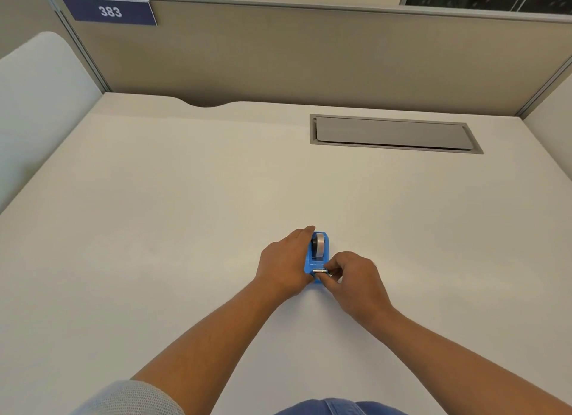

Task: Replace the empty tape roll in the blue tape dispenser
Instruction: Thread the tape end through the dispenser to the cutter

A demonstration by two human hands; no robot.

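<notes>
A blue tape dispenser (318, 261) stands on a pale desk (173, 216), in the near half of the desktop and a little right of its middle. All positions below are given relative to the dispenser.

A tape roll (319, 245) sits upright in the far end of the dispenser; its broad outer face appears grey-white, with a dark hub showing on its left side. At the near end is the metal cutter bar (319, 271), lying crosswise.

The left hand (286, 264) lies flat against the left side of the dispenser, fingers extended along the body, fingertips reaching past the roll at the far end. It steadies the dispenser rather than enclosing it.

The right hand (356, 278) is at the near right corner, fingers curled and narrowed into a pinch just at the cutter bar. Whether a tape end lies between the fingertips cannot be told.

Far beyond the dispenser and to the right, a grey hatch (393, 133) is set flush in the desktop. A tan partition (309, 55) rises behind the desk; at its upper left is a dark blue plate (110, 11) reading 383.
</notes>
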